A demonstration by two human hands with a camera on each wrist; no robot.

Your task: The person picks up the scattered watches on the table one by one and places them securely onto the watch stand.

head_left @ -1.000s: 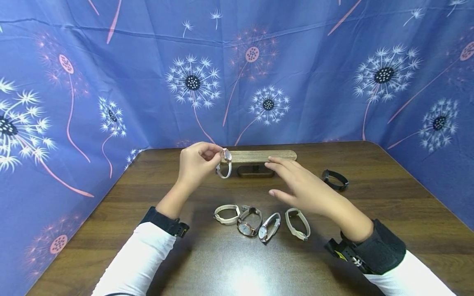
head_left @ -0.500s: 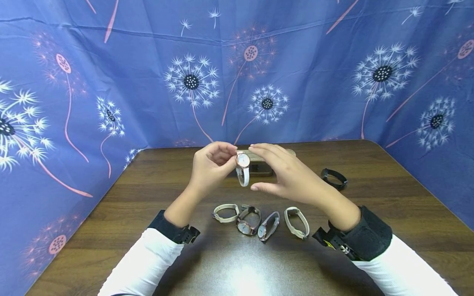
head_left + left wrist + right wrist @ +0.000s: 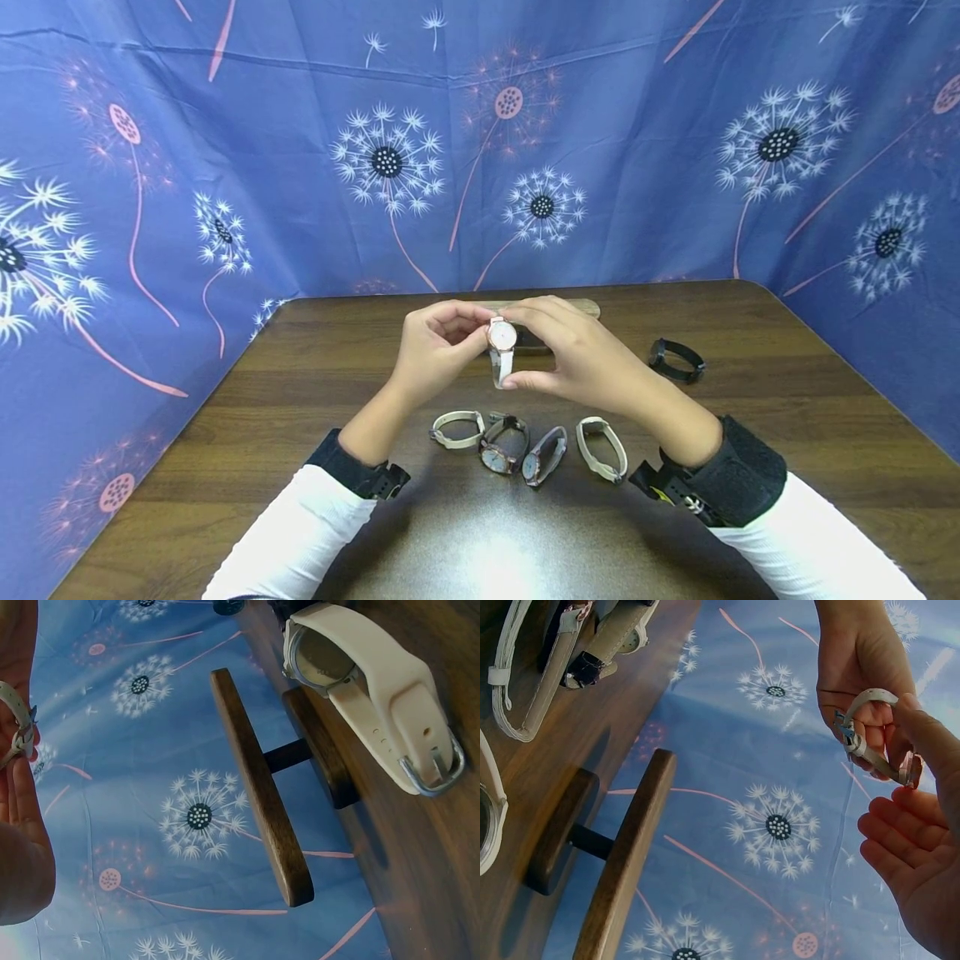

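A wristwatch (image 3: 501, 337) with a white strap and a rose-gold case is held up above the table, dial facing the head camera. My left hand (image 3: 435, 346) pinches it by the left side of the case. My right hand (image 3: 581, 354) holds it too, fingertips at the top of the case and thumb at the lower strap. In the right wrist view the buckled strap loop (image 3: 868, 697) shows between both hands. Behind the hands stands a wooden bar stand (image 3: 626, 862), partly hidden in the head view.
Several watches lie in front: a cream one (image 3: 457, 431), a brown-grey one (image 3: 504, 446), a pale grey one (image 3: 544, 457) and another cream one (image 3: 602, 450). A black watch (image 3: 677, 361) lies at the right. A blue dandelion cloth (image 3: 480, 167) backs the wooden table (image 3: 300, 383).
My left hand has carried the watch rightward and turned its dial toward the head camera. My right hand has moved left and now takes hold of the watch.
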